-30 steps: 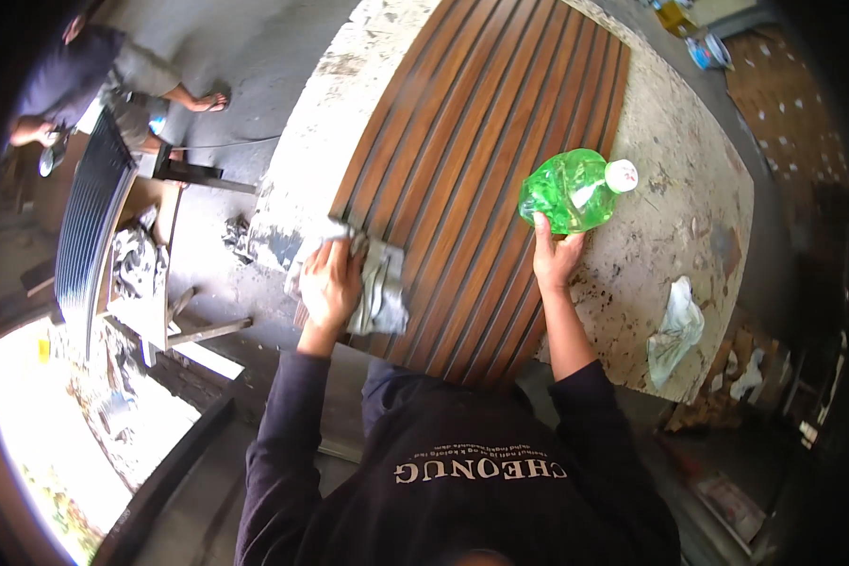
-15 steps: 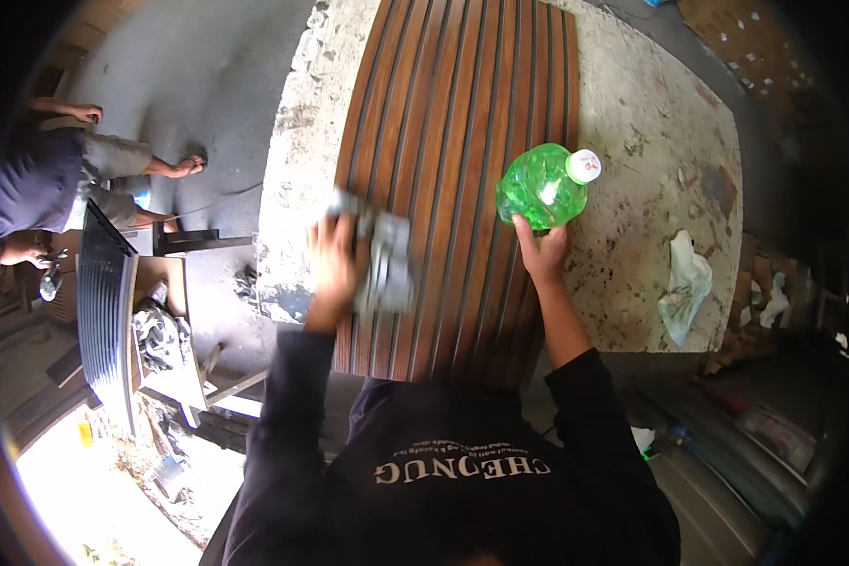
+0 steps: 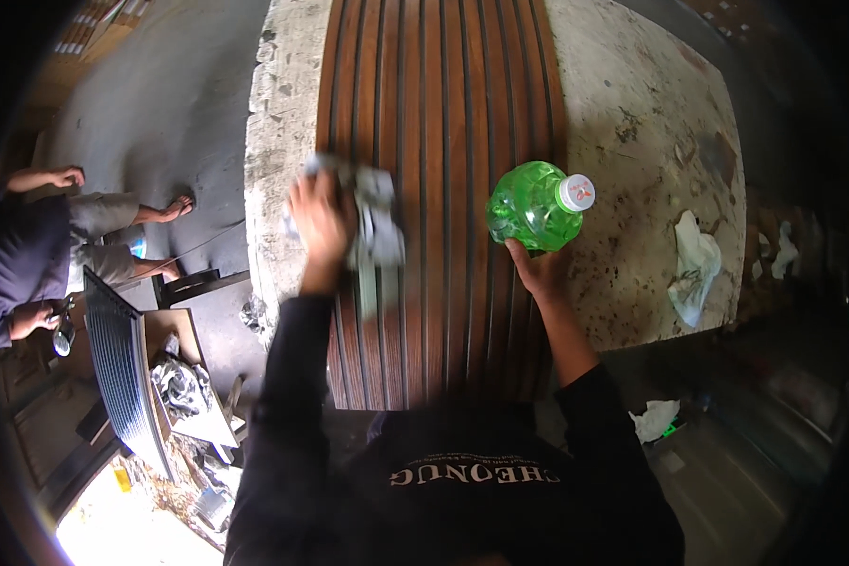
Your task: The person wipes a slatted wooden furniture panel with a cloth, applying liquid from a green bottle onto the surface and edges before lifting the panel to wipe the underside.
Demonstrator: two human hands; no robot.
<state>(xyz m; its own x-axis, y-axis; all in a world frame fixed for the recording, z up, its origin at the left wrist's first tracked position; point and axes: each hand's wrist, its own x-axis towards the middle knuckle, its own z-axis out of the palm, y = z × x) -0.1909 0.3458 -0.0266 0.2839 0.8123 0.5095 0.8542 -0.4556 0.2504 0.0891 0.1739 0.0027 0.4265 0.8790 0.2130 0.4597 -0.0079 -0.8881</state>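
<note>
A brown slatted wood panel (image 3: 434, 189) with dark grooves runs lengthwise away from me on the paint-stained white table (image 3: 623, 113). My left hand (image 3: 323, 212) is on a grey-and-white rag (image 3: 377, 222) against the panel's left edge; both are smeared by motion. A paler streak marks the slats just below the rag. My right hand (image 3: 538, 269) grips the base of a green plastic bottle (image 3: 533, 209), tilted with its white cap toward the right. The bottle is held above the panel's right edge, and most of my right fingers are hidden behind it.
A crumpled whitish cloth (image 3: 696, 269) lies on the table's right side. To the left, another person (image 3: 38, 245) holds a small tool beside a dark ribbed panel (image 3: 127, 368). A box with crumpled cloth (image 3: 184, 385) stands next to that panel.
My left hand and the rag have slid farther away from me along the panel's left side. My right hand still holds the bottle, a little farther along the panel. My view has shifted slightly.
</note>
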